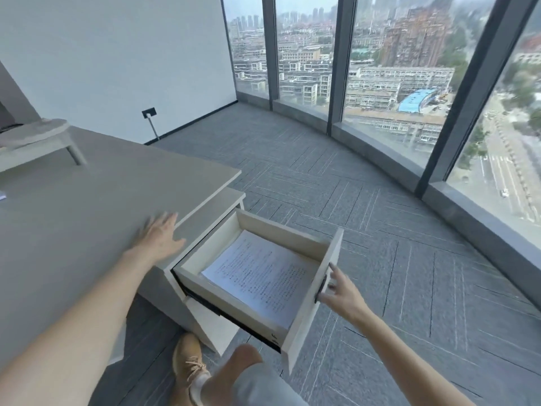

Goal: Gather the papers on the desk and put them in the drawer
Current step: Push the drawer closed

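The pale wooden drawer (310, 291) stands pulled out from the cabinet under the grey desk (73, 224). A stack of printed papers (260, 276) lies flat on the drawer's bottom. My right hand (341, 291) is at the outside of the drawer's front panel, fingers spread and touching the dark handle. My left hand (161, 235) rests flat on the desk's near right edge, fingers apart, holding nothing.
A grey monitor riser (38, 139) stands on the desk at the far left. A scrap of paper (2, 197) shows at the left frame edge. My leg and tan shoe (187, 364) are below the drawer. Carpet floor (380, 230) runs to tall windows.
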`<act>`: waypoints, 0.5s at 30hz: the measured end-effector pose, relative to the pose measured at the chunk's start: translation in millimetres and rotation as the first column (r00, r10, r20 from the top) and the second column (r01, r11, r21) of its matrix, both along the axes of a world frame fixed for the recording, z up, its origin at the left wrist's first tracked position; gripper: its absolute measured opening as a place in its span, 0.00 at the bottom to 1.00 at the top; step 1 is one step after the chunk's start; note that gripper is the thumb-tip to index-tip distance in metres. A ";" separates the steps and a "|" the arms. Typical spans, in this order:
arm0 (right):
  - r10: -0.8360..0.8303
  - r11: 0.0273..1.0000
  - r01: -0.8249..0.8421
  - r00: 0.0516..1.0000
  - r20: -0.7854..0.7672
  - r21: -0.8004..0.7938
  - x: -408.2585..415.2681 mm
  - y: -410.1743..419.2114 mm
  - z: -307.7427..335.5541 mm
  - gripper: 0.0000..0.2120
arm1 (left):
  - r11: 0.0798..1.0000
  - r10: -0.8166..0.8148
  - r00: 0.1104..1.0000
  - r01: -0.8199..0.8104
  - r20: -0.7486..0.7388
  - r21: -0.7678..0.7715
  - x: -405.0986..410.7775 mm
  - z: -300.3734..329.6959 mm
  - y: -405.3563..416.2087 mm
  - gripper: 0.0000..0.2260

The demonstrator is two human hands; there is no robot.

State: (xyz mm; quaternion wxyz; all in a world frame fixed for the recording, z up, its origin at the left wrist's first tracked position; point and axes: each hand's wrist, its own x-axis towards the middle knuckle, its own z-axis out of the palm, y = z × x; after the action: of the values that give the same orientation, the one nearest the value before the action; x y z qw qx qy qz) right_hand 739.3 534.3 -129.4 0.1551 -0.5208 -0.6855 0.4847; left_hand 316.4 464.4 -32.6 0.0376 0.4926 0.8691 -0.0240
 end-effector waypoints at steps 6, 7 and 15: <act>-0.016 0.993 0.000 0.991 -0.133 -0.117 -13.9 -3.1 -9.1 0.48 | 0.992 -0.115 0.990 0.111 -0.076 -0.053 -29.4 -7.0 2.2 0.38; -0.010 0.993 -0.006 0.991 -0.131 -0.120 -18.2 -2.2 -11.0 0.48 | 0.990 -0.127 0.989 0.123 -0.072 -0.066 -33.6 -6.0 5.0 0.38; 0.031 0.992 -0.051 0.985 -0.172 -0.116 -76.9 10.1 -22.5 0.47 | 0.992 -0.120 0.992 0.118 -0.030 -0.043 -34.5 -1.5 12.8 0.43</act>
State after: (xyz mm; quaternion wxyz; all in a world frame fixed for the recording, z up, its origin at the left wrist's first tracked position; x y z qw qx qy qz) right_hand 662.3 544.5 -151.9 0.1713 -0.4718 -0.6501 0.5705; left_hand 281.9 477.2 -34.1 0.0322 0.5422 0.8381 -0.0518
